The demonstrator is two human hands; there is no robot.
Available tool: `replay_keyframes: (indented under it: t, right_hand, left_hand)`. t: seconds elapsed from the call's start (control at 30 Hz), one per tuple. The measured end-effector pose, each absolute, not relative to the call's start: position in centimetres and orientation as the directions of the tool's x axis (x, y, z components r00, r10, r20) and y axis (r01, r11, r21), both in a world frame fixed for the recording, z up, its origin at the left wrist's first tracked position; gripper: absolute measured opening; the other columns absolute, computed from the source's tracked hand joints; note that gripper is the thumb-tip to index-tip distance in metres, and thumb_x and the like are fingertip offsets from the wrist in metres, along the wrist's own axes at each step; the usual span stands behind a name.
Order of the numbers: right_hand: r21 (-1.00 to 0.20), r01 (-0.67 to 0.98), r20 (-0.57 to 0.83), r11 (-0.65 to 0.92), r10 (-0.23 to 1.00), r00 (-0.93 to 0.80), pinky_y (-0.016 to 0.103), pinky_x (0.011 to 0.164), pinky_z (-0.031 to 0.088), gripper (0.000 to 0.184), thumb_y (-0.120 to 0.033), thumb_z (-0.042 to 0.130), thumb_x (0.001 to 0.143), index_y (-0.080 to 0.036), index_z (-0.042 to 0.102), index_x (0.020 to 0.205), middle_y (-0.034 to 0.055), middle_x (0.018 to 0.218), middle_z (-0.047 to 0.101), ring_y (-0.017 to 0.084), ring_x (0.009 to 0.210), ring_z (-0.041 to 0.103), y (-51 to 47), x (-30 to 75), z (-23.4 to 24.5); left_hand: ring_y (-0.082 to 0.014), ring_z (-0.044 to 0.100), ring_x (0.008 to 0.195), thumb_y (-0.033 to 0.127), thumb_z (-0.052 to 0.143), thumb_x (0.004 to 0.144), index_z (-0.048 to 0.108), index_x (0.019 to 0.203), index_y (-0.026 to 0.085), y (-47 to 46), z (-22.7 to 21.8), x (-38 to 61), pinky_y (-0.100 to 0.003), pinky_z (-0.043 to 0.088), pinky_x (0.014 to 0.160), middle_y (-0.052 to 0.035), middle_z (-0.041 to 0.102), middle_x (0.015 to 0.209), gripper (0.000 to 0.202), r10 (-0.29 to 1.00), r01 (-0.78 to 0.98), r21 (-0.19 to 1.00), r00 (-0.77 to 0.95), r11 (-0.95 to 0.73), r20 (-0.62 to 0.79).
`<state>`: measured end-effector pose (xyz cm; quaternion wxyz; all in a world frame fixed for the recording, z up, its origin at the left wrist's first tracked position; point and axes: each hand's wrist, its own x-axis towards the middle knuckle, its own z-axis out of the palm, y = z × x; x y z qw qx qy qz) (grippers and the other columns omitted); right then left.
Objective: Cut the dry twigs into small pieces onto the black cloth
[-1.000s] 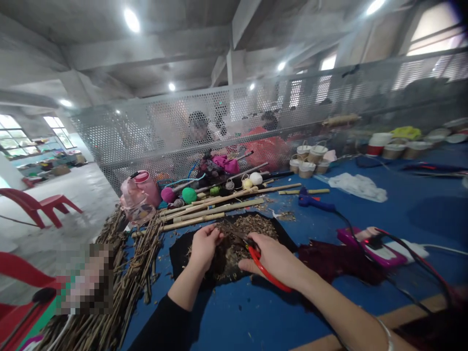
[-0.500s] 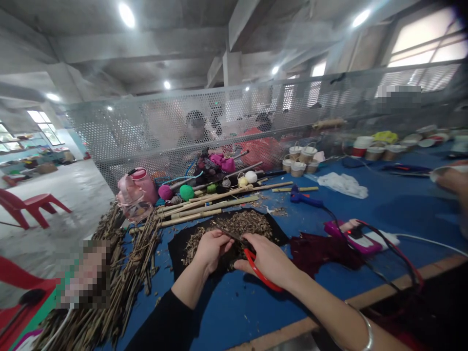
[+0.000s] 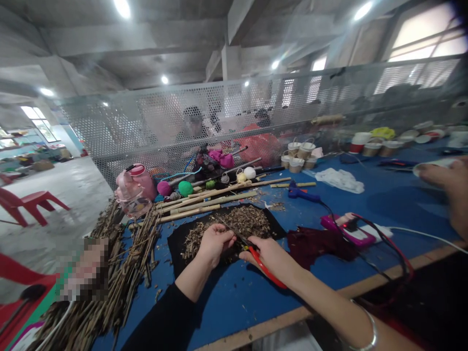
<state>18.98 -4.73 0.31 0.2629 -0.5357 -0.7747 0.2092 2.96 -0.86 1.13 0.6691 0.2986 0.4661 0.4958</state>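
Note:
My right hand [image 3: 275,257] is wrapped round the red handles of a pair of scissors [image 3: 262,266], whose dark blades point away to the upper left over the pile. Just left of the blades, my left hand [image 3: 215,243] is closed in a pinch; whatever lies between its fingertips is too small to make out. Both hands are above a heap of chopped brown plant bits [image 3: 251,220], spread on a black cloth [image 3: 177,246]. A large bundle of dry brown stalks [image 3: 126,273] lies left of my left hand.
Bamboo sticks [image 3: 214,201] and yarn balls [image 3: 185,188] lie behind the heap. A blue glue gun [image 3: 304,195], dark red cloth [image 3: 314,246] and purple power strip [image 3: 349,233] are to the right. Another person's hand [image 3: 449,178] is at far right. A mesh divider [image 3: 161,126] borders the table.
The scissors blades have drawn slightly away from my left fingertips, and my right hand has shifted a little right. The other person's hand at far right has moved inward.

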Motion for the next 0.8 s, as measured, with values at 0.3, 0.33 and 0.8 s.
replay_keyframes:
  t: [0.3,0.33,0.8]
  right_hand:
    - [-0.496,0.827,0.178,0.266,0.963,-0.203,0.027,0.059,0.042,0.048,-0.059,0.053,0.074,-0.018,0.055,0.097,0.0090,0.083,0.066,0.021,0.071,0.062,-4.8,19.3,1.4]
    - [-0.480,0.829,0.182,0.286,0.957,-0.224,0.028,0.064,0.043,0.051,-0.060,0.055,0.072,-0.017,0.054,0.100,0.0105,0.088,0.065,0.022,0.077,0.062,-4.9,19.3,1.5]
    - [-0.446,0.831,0.170,0.333,0.943,-0.287,0.029,0.065,0.044,0.040,-0.056,0.056,0.073,-0.022,0.060,0.095,0.0081,0.086,0.069,0.025,0.080,0.065,-4.5,19.4,1.0]
  left_hand:
    - [-0.0094,0.062,0.054,0.017,0.078,0.053,0.037,0.077,0.019,-0.8,0.4,3.4,-0.019,0.048,0.057,0.0064,0.057,0.056,0.048,0.976,-0.404,0.891,0.031,0.208,-0.214]
    - [-0.0095,0.062,0.054,0.018,0.078,0.053,0.036,0.077,0.019,-0.8,0.3,3.4,-0.020,0.048,0.058,0.0063,0.058,0.056,0.048,0.981,-0.402,0.896,0.031,0.186,-0.190]
    - [-0.0107,0.059,0.049,0.016,0.069,0.056,0.031,0.074,0.022,-0.5,0.0,3.3,-0.021,0.046,0.053,0.0078,0.056,0.052,0.043,0.996,-0.223,0.972,-0.012,0.080,-0.085]
